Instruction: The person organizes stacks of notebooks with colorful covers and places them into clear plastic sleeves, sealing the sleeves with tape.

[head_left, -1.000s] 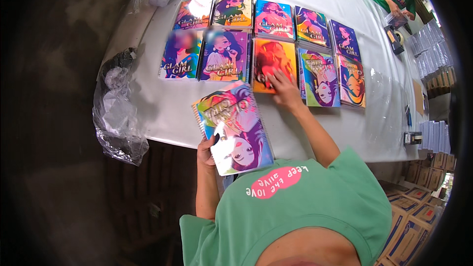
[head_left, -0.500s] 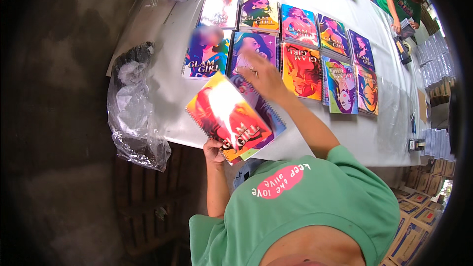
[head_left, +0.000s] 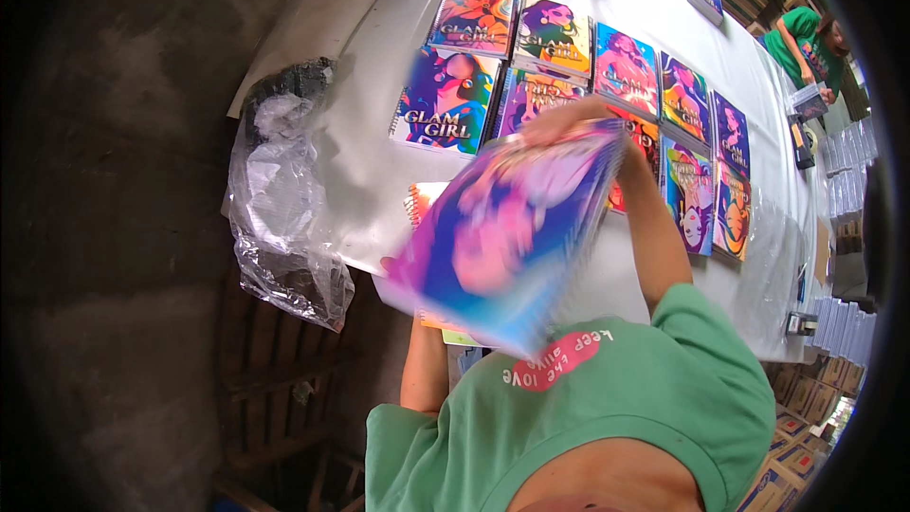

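Observation:
My right hand (head_left: 559, 125) grips the far edge of a purple-and-blue spiral notebook (head_left: 507, 232), blurred by motion and tilted in front of me. Beneath it, my left hand (head_left: 387, 265) is almost wholly covered, with only a bit of finger showing. That hand supports other spiral notebooks (head_left: 429, 195), whose orange coil and cover edge peek out. Just beyond my right hand lies a purple notebook pile (head_left: 540, 100) with its cover lettering upside down. Left of that pile is a dark blue, multicoloured notebook pile (head_left: 444, 100).
More notebook piles (head_left: 626, 62) stand in two rows across the white-covered table (head_left: 365, 199). Crumpled clear plastic (head_left: 284, 190) hangs over its left edge. A tape dispenser (head_left: 802, 324) sits at the right edge. A co-worker in green (head_left: 801, 43) handles notebooks at the far right; cartons (head_left: 791, 455) are stacked lower right.
My right hand has lifted a purple notebook off its pile and brought it over those in my left hand. The pile's top cover now has upside-down lettering. The view has shifted.

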The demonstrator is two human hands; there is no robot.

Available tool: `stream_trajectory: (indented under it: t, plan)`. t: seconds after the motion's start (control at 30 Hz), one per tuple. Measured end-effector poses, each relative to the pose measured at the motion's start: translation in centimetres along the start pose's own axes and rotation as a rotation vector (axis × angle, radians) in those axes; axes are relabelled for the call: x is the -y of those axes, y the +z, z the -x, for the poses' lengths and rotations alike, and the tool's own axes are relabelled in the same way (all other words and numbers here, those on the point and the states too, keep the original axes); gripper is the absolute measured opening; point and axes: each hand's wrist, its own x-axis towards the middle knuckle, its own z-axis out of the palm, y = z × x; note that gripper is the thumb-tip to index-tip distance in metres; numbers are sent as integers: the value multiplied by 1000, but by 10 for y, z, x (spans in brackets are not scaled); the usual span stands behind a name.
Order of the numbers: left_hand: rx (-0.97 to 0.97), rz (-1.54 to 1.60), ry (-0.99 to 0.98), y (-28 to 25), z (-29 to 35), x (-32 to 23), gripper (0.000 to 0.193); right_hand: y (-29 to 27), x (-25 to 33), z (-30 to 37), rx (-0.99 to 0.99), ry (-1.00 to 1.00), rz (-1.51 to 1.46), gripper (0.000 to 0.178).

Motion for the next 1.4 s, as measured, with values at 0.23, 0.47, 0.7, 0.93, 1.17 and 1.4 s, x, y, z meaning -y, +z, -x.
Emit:
stream_trajectory:
  t: [0.23, 0.47, 0.7, 0.93, 1.17, 1.4]
  plan:
    - [-272, -557, 129, -33, 30, -29, 59, 18, -135, -93, 9, 468, 1049, 67]
    - [-457, -573, 170, -11, 55, -52, 58, 55, -95, -71, -398, 528, 601, 45]
    - [-196, -373, 265, -51, -9, -70, 64, 135, -33, -32, 349, 122, 1063, 39]
    - [-303, -416, 279, -63, -15, -57, 64, -101, -146, -128, -322, 313, 1480, 63]
    - [-341, -440, 312, -71, -25, -62, 64, -143, -189, -107, 182, 466, 1668, 48]
    - [-280, -439, 236, -67, -86, -58, 64, -105, -42, -78, -549, 27, 379, 15]
